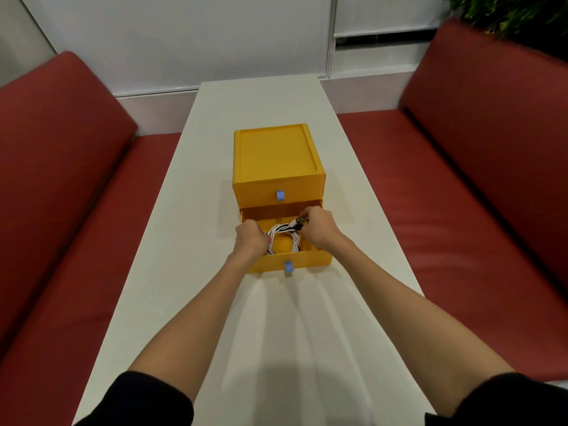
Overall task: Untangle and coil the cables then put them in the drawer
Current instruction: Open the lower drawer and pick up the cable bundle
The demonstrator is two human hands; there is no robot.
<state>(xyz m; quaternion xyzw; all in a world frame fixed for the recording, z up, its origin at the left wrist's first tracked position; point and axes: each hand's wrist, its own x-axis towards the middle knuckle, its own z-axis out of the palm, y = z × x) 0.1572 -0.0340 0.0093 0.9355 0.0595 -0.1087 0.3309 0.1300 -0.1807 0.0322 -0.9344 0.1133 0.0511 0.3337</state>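
A yellow two-drawer box [276, 155] stands on the white table [190, 256]. Its lower drawer [310, 261] is pulled out toward me; the upper one is closed. Inside the open drawer lies a coiled bundle of white and dark cables [287, 233]. My left hand [250, 239] grips the coil's left side, down in the drawer. My right hand [318, 227] pinches the coil's upper right part, where a dark and metallic plug end [299, 222] sticks out. Both hands hide parts of the coil.
Each drawer has a small blue pull tab [288, 267] on its front. Red cushioned benches [461, 195] flank the narrow table on both sides. A white wall lies beyond the table, and a green plant [507, 10] sits at the top right.
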